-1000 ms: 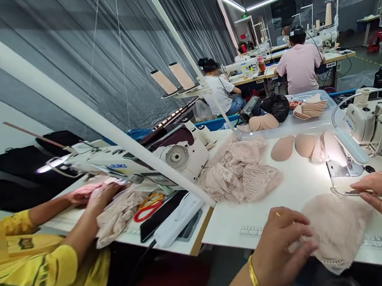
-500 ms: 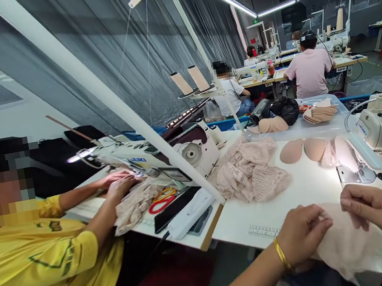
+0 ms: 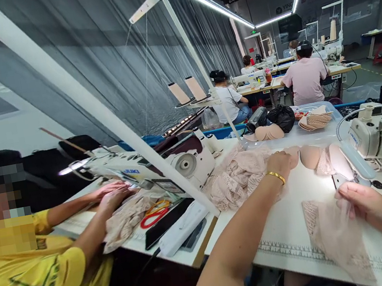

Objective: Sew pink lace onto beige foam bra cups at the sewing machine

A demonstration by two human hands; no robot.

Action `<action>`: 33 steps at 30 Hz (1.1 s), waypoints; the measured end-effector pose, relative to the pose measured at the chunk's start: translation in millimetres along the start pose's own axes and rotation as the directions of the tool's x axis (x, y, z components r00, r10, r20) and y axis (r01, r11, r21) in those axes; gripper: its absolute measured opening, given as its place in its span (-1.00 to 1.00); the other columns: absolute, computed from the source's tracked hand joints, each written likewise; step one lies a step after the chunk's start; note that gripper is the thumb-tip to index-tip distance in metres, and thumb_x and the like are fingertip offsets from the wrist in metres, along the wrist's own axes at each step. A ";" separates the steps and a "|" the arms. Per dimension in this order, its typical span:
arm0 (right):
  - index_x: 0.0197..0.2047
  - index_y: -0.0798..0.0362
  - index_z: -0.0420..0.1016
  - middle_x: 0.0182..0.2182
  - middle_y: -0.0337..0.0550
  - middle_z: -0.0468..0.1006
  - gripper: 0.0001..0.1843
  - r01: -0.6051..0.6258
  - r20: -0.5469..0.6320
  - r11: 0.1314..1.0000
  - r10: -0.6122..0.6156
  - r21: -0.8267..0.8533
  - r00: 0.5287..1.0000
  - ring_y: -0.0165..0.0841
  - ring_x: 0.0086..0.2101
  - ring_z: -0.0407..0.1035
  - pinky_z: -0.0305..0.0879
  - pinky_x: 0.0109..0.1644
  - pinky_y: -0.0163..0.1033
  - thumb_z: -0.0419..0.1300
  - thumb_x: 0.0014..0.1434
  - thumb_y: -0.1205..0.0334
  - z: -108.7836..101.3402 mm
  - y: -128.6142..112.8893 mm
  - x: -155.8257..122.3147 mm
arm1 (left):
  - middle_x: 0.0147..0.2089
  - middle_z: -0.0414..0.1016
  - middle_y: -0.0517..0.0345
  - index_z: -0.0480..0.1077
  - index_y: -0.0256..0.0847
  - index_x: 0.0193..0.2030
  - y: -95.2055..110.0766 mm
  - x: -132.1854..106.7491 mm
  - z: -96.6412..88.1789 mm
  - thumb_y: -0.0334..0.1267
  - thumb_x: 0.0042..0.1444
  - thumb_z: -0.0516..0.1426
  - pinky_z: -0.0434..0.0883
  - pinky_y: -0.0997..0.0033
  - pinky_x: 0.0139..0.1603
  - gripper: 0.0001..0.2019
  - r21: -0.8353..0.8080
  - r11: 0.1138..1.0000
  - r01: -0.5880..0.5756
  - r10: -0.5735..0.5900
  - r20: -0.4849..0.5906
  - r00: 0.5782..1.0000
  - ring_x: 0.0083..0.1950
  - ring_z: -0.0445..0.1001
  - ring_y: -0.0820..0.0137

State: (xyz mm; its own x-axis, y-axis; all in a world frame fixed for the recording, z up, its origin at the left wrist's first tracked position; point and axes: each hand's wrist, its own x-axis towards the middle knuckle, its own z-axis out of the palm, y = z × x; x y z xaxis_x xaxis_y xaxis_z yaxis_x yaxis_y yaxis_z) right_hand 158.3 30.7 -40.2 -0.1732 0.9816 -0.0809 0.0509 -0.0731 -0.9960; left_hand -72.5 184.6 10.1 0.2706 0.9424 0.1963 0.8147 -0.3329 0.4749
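Note:
My left hand (image 3: 279, 167), a gold bracelet at its wrist, reaches across the white sewing table to the left edge of a beige bra cup (image 3: 293, 156). Its fingertips are hidden, so I cannot tell whether they grip the cup. Between the thumb and fingers of my right hand (image 3: 359, 197) is a sheer beige lace piece (image 3: 334, 231), hanging over the table's front edge. Another bra cup (image 3: 311, 157) lies to the right of the first. Beyond it, a lace-covered cup piece (image 3: 340, 161) rests by the sewing machine (image 3: 374, 135).
A heap of beige lace (image 3: 238, 179) lies left of my left hand. A thread stand pole (image 3: 192, 49) rises behind it. Stacked cups (image 3: 314, 120) sit in a clear plastic tray (image 3: 335, 110). At left, a co-worker in yellow (image 3: 48, 276) sews beside red-handled scissors (image 3: 154, 217).
My left hand has let go of the lace piece and moved forward and left to the bra cups. My right hand keeps the lace, which now hangs down unfolded.

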 end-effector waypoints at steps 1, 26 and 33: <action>-0.30 0.02 0.53 -0.43 -0.24 0.43 -0.47 -0.020 0.020 0.999 0.019 0.026 1.000 -0.35 -0.46 0.32 0.24 -0.33 -0.21 0.15 0.32 -0.30 -1.1 -1.0 0.5 | 0.02 0.55 -0.01 0.50 -0.24 -0.05 1.3 -1.7 -1.9 -0.13 0.37 0.19 0.51 0.15 0.08 -0.79 -0.030 1.000 0.007 -0.008 -0.030 1.000 0.02 0.53 0.25; -0.15 -0.10 0.55 -0.37 -0.28 0.50 -0.79 0.271 0.208 0.881 -0.203 -0.388 0.957 -0.32 -0.32 0.35 0.28 -0.22 -0.24 0.18 0.41 -0.01 7.9 -57.3 -62.2 | 0.19 0.44 -0.05 0.28 -0.10 0.30 79.0 -138.4 -33.0 0.13 -0.11 0.46 0.37 0.05 0.23 -0.13 -0.658 0.733 -0.173 0.501 0.351 0.791 0.19 0.42 0.11; -0.02 -0.17 0.53 -0.26 -0.29 0.62 -0.85 0.420 -0.083 0.639 -0.605 -0.644 0.792 -0.35 -0.34 0.48 0.41 -0.25 -0.29 0.23 0.40 0.05 -7.9 -65.5 -72.8 | -0.47 0.23 0.37 0.25 -0.19 -0.36 53.4 -106.6 -20.8 -0.16 0.11 0.30 0.19 0.57 -0.48 -0.70 -0.488 0.846 -0.214 0.411 0.343 0.845 -0.47 0.21 0.55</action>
State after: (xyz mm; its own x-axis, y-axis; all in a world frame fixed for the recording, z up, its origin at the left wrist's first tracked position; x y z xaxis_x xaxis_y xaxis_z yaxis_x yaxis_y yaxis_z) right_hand 175.4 -34.6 31.2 -0.0859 0.8364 0.5413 0.5932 0.4794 -0.6467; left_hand -68.5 65.8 32.3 0.7393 0.6700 0.0671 0.3810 -0.4984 0.7787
